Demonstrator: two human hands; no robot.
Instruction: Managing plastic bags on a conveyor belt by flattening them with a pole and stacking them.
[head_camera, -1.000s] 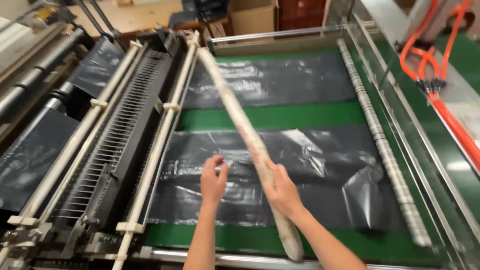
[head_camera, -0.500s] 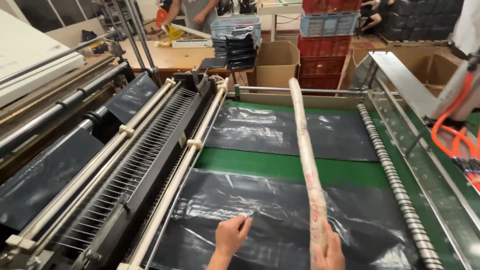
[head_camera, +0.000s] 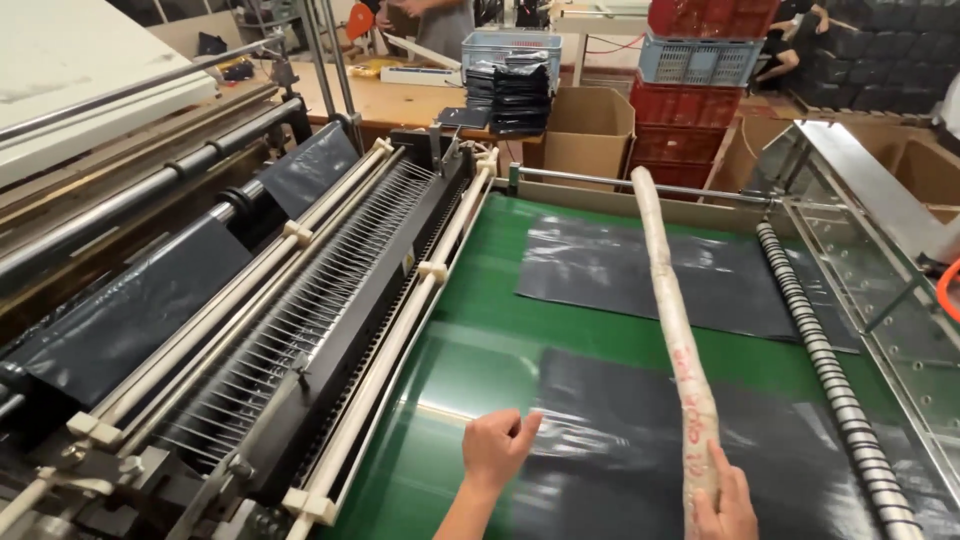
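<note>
Over a green conveyor bed (head_camera: 470, 300) of a bag-making machine, a person's 2 bare hands are working near the bottom edge of the view. The right hand (head_camera: 722, 505) is gripping the near end of a long pale tube (head_camera: 672, 320), fingers wrapped closed around it with the index finger lying along its side; the tube is reaching up and away from those fingers, tilting over the bed toward the far rail. The left hand (head_camera: 497, 447) is hovering with fingers loosely curled, holding nothing, its fingertips just above the near edge of a black plastic sheet (head_camera: 640, 440) that is lying flat on the bed beneath both hands. Beyond the fingers, a 2nd black plastic sheet (head_camera: 650, 275) is lying farther up the bed, apart from the 1st. Left of the left hand, a row of thin metal needles (head_camera: 310, 310) is running along a dark bar between white rollers. Right of the right hand, a striped roller (head_camera: 830, 370) is lining the bed's edge. Judging from this, the long tube could swing down and wrinkle a sheet because only 1 end is being held, and the free left fingers could stray toward the needle bar.
</note>
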